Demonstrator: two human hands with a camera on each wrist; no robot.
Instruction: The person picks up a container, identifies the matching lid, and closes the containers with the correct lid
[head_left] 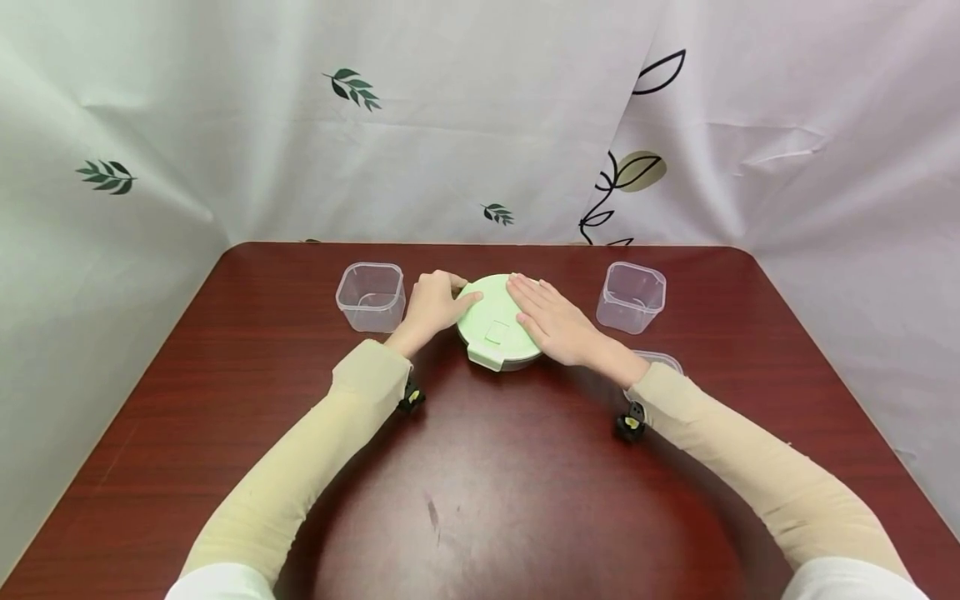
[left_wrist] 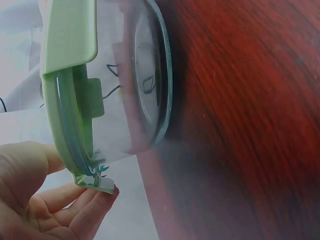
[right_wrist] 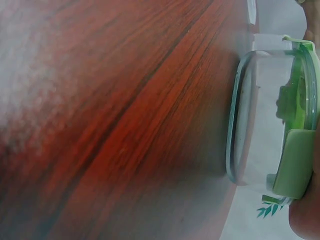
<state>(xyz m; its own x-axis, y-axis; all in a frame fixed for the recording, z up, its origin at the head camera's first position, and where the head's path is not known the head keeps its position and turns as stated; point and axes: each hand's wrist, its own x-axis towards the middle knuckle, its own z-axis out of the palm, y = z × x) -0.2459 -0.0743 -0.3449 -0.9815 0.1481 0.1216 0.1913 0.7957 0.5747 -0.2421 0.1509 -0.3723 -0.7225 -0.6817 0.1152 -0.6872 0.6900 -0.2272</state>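
A round glass food container [left_wrist: 120, 135] stands on the table with a pale green lid [head_left: 489, 310] on top. My left hand [head_left: 433, 302] is at its left side, thumb on the lid. In the left wrist view, the fingertips of that hand touch a raised side latch [left_wrist: 102, 185], so the lid's edge lies between thumb and fingers. My right hand [head_left: 558, 323] rests flat on the right part of the lid, fingers straight. The front latch [head_left: 485, 357] faces me. In the right wrist view, another latch [right_wrist: 295, 162] hangs down along the glass. The container's contents cannot be made out.
One clear plastic box [head_left: 371, 304] stands left of the left hand, another clear box [head_left: 632, 300] at the back right. A third clear container [head_left: 660, 358] is partly hidden behind the right forearm. A patterned white cloth [head_left: 465, 125] hangs behind the dark red table [head_left: 510, 483].
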